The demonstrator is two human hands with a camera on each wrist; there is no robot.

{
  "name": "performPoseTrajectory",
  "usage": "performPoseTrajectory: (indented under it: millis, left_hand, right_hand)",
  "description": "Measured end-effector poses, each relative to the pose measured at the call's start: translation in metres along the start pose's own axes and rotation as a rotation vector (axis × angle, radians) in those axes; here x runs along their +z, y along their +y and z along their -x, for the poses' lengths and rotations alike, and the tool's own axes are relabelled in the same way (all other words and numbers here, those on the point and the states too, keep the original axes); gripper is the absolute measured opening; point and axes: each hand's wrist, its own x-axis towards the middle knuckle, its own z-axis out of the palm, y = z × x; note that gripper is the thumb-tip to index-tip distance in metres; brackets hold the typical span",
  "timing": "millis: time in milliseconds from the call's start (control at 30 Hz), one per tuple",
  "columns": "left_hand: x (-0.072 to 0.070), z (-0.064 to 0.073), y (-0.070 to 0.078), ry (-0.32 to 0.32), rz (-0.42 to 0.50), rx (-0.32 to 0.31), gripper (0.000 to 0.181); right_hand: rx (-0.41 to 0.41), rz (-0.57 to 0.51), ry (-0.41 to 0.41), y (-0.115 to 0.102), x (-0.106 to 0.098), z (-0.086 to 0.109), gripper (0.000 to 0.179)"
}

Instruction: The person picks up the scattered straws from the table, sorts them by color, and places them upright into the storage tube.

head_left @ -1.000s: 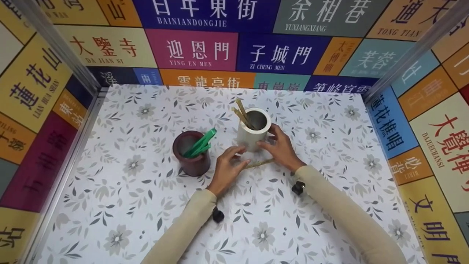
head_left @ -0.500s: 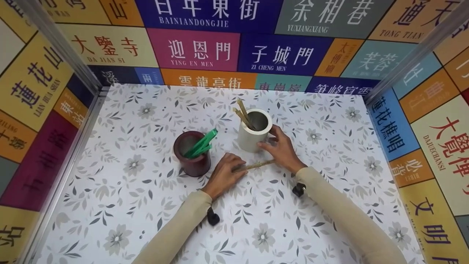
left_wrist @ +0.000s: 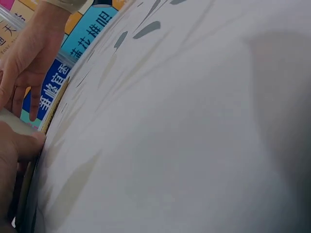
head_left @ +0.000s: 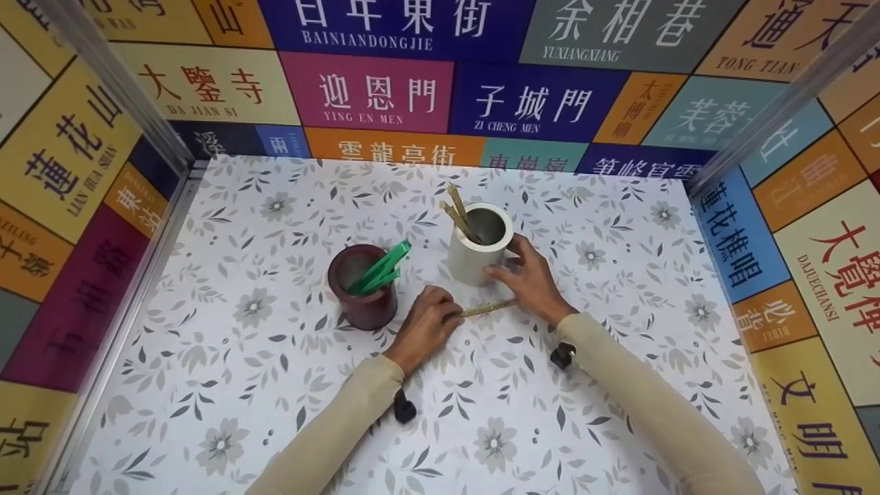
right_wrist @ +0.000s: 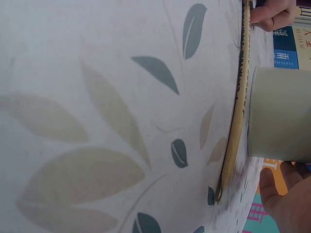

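My left hand (head_left: pixel 425 326) pinches the left end of a thin tan stick (head_left: pixel 487 308) lying low across the patterned table, in front of a cream cylindrical pen holder (head_left: pixel 469 260). Dark marks run along the stick (right_wrist: pixel 238 102) in the right wrist view, and its far end narrows. At the pen holder's right side, my right hand (head_left: pixel 535 278) holds it, thumb in front and fingers curled toward the back. The holder stands upright, and two tan sticks (head_left: pixel 456 213) lean out over its left rim. My left thumb (left_wrist: pixel 30 144) presses at the stick in the left wrist view.
To the left of the left hand stands a dark red pen holder (head_left: pixel 364 313) with green sticks (head_left: pixel 379 269) leaning right. Panels with printed characters (head_left: pixel 385 89) wall the table (head_left: pixel 289 412) at the back and both sides.
My left hand has moved from near the cream holder's base down and left to the tan stick's end, and its fingers have closed on it. The right hand stays at the holder.
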Motion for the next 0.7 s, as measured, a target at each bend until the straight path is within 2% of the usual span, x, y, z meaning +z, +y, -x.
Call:
performPoseTrajectory:
  millis: [167,267,467,700]
  left_hand:
    - [-0.008,-0.001,0.005,-0.047,-0.117,0.050,0.013]
    - [-0.014,0.001,0.007,-0.070,-0.135,0.061,0.013]
    - [-0.031,0.013,0.008,-0.016,-0.075,0.088,0.008]
    - [-0.050,0.024,0.014,0.026,0.017,0.095,0.006]
  right_hand:
    - [0.028,0.026,0.017,-0.010,0.004,-0.001,0.073]
    - [0.040,0.031,0.017,-0.023,0.004,0.002,0.071]
    - [0.030,0.019,-0.001,-0.037,0.004,0.005,0.071]
    - [0.047,0.031,-0.001,-0.027,0.002,0.003,0.072]
